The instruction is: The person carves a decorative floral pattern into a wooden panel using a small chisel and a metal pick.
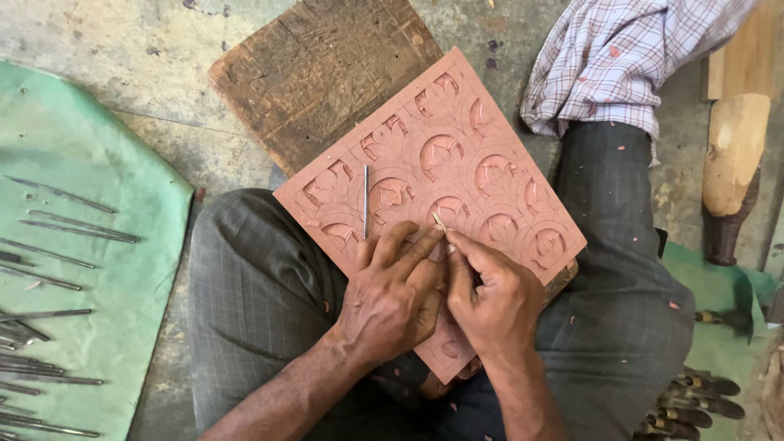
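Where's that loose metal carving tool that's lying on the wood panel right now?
In the head view, the thin metal tool lies on the left part of the carved reddish panel, just above the left hand.

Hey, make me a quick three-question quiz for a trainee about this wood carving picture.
1. True or false: both hands meet at one small tool on the carved wooden panel.
2. Which side of the person holds the row of metal carving tools on green cloth? A) left B) right
3. What lies loose on the panel beside the left hand?

Key:
1. True: the left hand and right hand pinch a thin chisel tip together.
2. A.
3. A slim metal tool, lying untouched just beyond the left fingers.
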